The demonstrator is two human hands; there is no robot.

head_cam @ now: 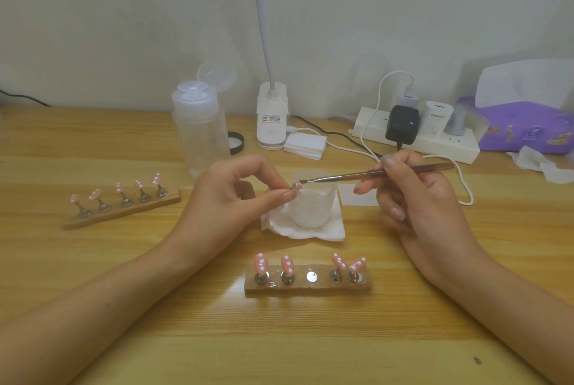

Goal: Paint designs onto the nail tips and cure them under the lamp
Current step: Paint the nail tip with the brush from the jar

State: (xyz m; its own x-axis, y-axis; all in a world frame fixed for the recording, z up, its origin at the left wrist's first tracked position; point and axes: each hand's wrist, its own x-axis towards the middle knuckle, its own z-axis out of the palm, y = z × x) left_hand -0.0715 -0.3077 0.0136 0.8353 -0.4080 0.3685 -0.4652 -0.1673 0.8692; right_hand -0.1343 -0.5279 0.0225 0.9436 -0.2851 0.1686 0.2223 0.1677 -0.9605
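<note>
lamp neck (260,12): cut off at top | held nail tip (296,186): design too small

Open tabletop (211,307) between near stand (307,286) and left stand (124,213); cup (313,207), bottle (198,133), lamp base (271,123) behind.

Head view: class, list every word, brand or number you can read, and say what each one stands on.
"PISEN": on the white charger plugged into the power strip.
"2": handwritten on the near wooden stand.
Label on the lamp base: too blurred to read.
Print on the purple tissue pack: too blurred to read.
</note>
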